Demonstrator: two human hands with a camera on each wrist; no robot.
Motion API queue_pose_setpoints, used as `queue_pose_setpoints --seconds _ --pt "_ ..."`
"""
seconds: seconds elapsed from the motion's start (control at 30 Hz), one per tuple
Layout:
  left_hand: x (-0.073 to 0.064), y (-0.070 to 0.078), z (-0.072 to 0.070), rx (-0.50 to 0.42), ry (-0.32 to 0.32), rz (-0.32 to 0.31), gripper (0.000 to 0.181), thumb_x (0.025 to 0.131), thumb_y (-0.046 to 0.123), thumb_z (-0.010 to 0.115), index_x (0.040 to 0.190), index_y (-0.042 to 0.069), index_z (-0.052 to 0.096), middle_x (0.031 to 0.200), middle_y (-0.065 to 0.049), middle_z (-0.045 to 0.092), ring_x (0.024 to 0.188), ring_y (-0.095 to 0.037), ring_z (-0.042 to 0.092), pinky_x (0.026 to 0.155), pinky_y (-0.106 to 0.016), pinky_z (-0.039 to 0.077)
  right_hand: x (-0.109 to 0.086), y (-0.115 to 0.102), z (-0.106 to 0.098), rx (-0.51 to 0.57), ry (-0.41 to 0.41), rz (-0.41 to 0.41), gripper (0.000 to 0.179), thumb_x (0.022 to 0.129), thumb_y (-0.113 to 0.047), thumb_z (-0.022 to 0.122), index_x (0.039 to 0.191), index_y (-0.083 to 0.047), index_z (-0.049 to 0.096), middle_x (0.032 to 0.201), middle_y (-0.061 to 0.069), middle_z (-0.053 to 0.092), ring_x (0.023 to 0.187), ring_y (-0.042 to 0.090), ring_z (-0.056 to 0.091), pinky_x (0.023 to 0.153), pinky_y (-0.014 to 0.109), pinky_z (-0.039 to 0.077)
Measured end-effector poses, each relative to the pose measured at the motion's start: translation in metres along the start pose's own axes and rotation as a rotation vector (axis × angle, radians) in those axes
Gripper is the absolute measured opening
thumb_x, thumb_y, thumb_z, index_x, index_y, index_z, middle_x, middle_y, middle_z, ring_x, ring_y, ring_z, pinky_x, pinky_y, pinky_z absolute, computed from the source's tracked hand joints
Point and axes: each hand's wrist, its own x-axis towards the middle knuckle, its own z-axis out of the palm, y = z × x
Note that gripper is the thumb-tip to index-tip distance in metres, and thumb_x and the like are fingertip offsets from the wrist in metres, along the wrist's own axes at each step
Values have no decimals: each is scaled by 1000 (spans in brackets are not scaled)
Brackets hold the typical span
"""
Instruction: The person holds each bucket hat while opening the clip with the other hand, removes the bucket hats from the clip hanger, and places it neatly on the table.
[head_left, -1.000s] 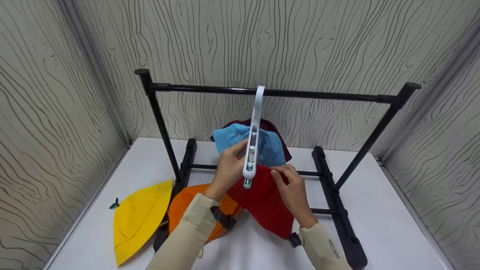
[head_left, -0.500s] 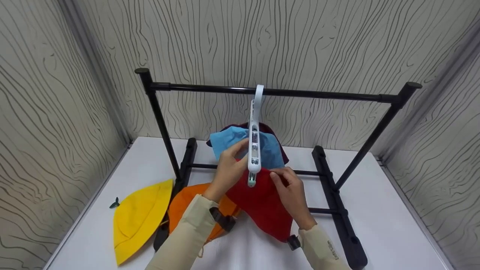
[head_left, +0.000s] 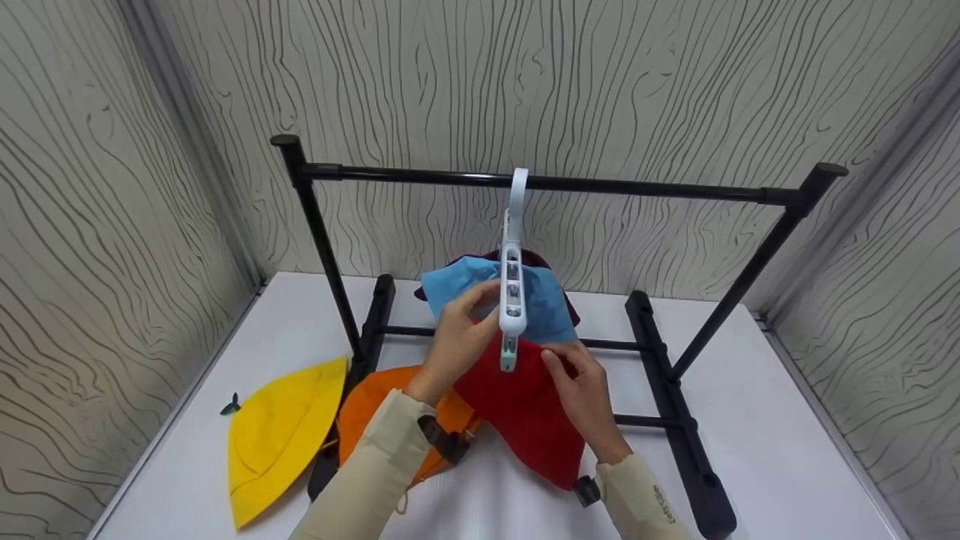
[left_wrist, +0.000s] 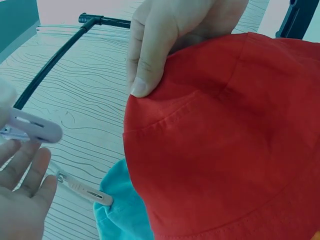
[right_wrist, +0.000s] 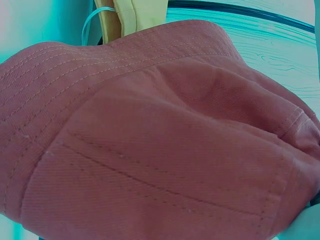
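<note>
Fingers of the left hand (head_left: 459, 341) grip the white hanger (head_left: 513, 279), hooked over the black rail (head_left: 570, 184) at twelve o'clock; the red hat (head_left: 525, 412) sits at the hanger's six o'clock (a blue hat (head_left: 551, 300) shows behind), its edge pinched between fingers of the right hand (head_left: 585, 394), toward five o'clock.

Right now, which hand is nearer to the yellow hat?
Left. The left hand, at the hanger, is up and right of the yellow hat in the head view; the right hand, pinching the red hat, is farther right.
</note>
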Motion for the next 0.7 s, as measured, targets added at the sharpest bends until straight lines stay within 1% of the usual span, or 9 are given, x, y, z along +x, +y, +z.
queue_pose_setpoints --seconds 0.1,0.2,0.27,0.37,0.5,0.57,0.63,0.7 --pt "-1 -3 0 5 -6 -1 40 94 23 62 131 12 57 128 -3 63 118 -18 59 103 -37 47 -1 2 0 -6 8 2 19 96 -17 58 109 -10 69 102 5 63 87 15 56 76 15 51" --pt "-3 -5 0 12 -10 -17 40 94 26 62 131 12 57 127 -3 64 117 -19 60 102 -39 48 -1 8 0 -26 24 -25 19 95 -22 60 108 -13 70 100 3 63 87 13 56 76 16 51" --pt "-4 -6 0 6 -12 -17 40 94 26 62 131 11 57 127 -4 64 116 -20 60 102 -40 48 -1 10 0 -38 31 -29 19 95 -23 60 107 -13 71 100 3 63 87 13 56 76 16 50" --pt "-6 -9 -1 5 -11 -21 39 94 24 62 130 10 58 127 -5 63 115 -21 60 102 -39 48 -2 11 -1 -41 30 2 20 95 -24 59 109 -14 70 101 2 63 88 12 56 77 15 50" --pt "-8 -12 -2 6 -8 -40 37 96 21 60 130 8 57 127 -6 63 114 -21 60 102 -36 48 -2 13 -2 -48 36 45 20 95 -22 59 110 -12 70 101 4 63 88 12 55 76 15 49" --pt "-9 -15 -3 5 -4 -58 35 96 19 59 129 8 57 128 -6 63 113 -21 60 102 -34 48 -2 15 -2 -54 45 53 20 95 -19 59 110 -10 70 101 5 63 87 12 54 75 15 48" --pt "-10 -17 -4 6 3 -71 34 96 17 58 129 8 58 126 -7 63 112 -21 61 102 -35 48 -1 18 -3 -61 56 43 19 95 -15 59 109 -8 69 101 6 63 86 13 54 74 16 48" --pt "-12 -19 -4 5 11 -86 33 97 16 58 128 7 58 124 -8 64 111 -22 60 102 -35 48 -1 21 -3 -58 69 15 18 95 -13 60 108 -6 70 99 7 64 85 13 54 73 16 48"
